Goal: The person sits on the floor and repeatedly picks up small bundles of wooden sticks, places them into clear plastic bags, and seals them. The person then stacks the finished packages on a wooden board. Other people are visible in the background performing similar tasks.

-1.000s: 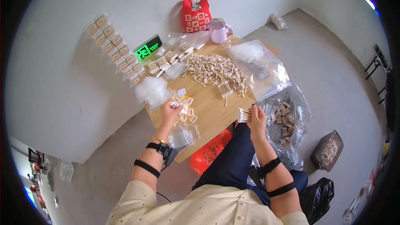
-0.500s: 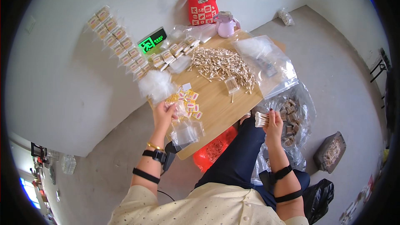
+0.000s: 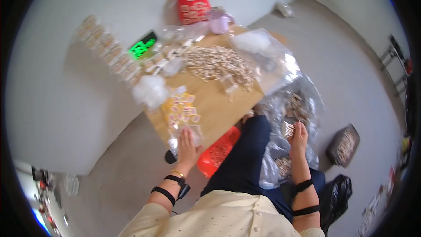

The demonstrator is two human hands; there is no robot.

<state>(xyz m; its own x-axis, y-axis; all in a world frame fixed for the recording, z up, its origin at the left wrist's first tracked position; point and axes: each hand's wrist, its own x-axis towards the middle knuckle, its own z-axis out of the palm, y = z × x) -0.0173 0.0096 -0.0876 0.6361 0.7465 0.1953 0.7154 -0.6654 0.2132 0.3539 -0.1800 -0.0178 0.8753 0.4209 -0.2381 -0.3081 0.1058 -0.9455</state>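
Observation:
My left hand (image 3: pixel 187 145) lies with its fingers stretched out flat on small clear plastic bags (image 3: pixel 196 132) at the table's near corner. A scatter of yellow and white cards (image 3: pixel 182 109) is just beyond its fingertips. Off the table's right side, my right hand (image 3: pixel 299 139) pinches a small bundle of cotton swabs (image 3: pixel 288 129), above a big clear bag of small packs. A large heap of loose cotton swabs (image 3: pixel 219 61) covers the far part of the table, with a small separate bunch (image 3: pixel 229 84) at its near edge. The picture is smeared by motion.
White plastic bags (image 3: pixel 151 92) lie along the table's left edge. Behind stand a green-lit sign (image 3: pixel 142 48), a red bag (image 3: pixel 194 8) and a lilac jug (image 3: pixel 219 22). A red bag (image 3: pixel 219 151) is below the table; a grey bin of swabs (image 3: pixel 344 145) stands right.
My left hand has come down and nearer, from beside the cards onto the clear bags. My right hand has shifted slightly right with the swabs. The whole view has turned and blurred.

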